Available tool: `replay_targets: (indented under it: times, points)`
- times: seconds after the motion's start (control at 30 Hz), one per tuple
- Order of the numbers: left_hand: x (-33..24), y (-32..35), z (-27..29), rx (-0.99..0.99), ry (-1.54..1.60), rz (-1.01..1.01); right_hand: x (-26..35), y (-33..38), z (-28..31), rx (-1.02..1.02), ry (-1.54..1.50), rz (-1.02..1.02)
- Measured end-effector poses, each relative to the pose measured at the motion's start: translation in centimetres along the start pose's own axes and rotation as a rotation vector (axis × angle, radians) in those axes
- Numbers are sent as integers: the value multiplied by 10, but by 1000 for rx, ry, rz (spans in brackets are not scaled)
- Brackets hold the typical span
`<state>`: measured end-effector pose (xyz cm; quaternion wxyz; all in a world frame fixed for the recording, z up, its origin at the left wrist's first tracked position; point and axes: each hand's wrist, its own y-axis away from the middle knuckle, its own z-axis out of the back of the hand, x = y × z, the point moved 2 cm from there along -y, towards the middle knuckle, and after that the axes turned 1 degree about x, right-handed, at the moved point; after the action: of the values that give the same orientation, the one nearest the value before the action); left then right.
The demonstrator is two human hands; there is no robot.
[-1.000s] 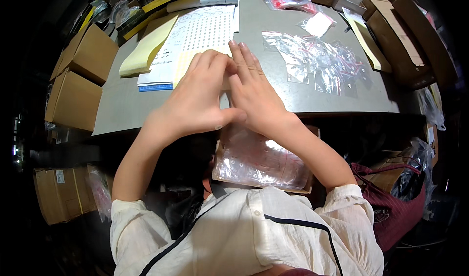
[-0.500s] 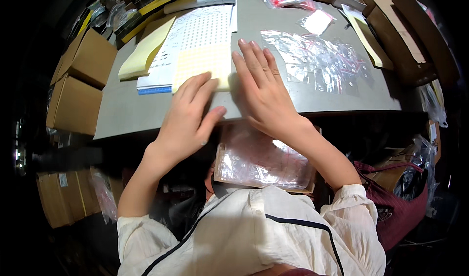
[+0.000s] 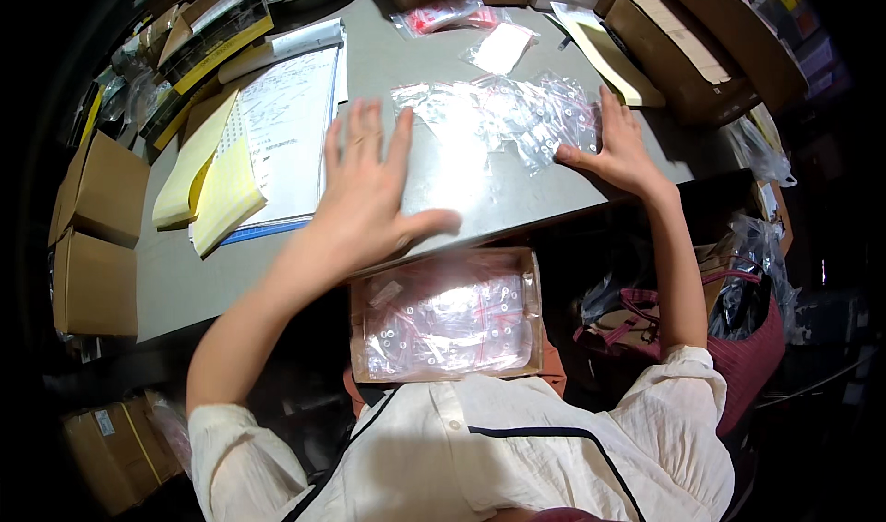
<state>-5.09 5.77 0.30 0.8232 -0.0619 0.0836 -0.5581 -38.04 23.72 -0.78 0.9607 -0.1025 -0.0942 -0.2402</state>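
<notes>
My left hand (image 3: 365, 185) is over the grey table (image 3: 420, 47), its fingers spread and its thumb pointing right, with nothing in it. A patch of clear zip bags (image 3: 494, 107), some with small pale rings inside, lies spread beyond and right of it. At the right edge of these bags is my right hand (image 3: 623, 148), fingers stretched out and thumb along the bags' near side; it seems to touch them. On my lap an open cardboard box (image 3: 536, 291) holds many more such bags (image 3: 452, 328), right below the table edge.
Left of my left hand lie a stack of white sheets (image 3: 295, 120) and yellow sheets (image 3: 221, 204). A small white packet (image 3: 503, 49) and red-printed bags (image 3: 443, 14) lie farther back. Cardboard boxes stand at the left (image 3: 97, 277) and far right (image 3: 660, 56). A maroon bag (image 3: 752, 356) hangs at right.
My hands have parted: the right moved right to the clear bags, the left stays left of them. The yellow gridded sheet now lies farther left, baring white paper. The view has turned right.
</notes>
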Motion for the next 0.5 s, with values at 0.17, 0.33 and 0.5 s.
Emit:
replay_targets:
  times: [0.17,0.33,0.5]
  points:
    - [4,-48,-21,131,145,-10,42,4,-18,25,-317,270]
    - [9,-68,-21,151,120,-30,29,-27,-23,-105,-49,135]
    - [-2,-81,-33,105,256,-154,65,-30,-37,-22,88,140]
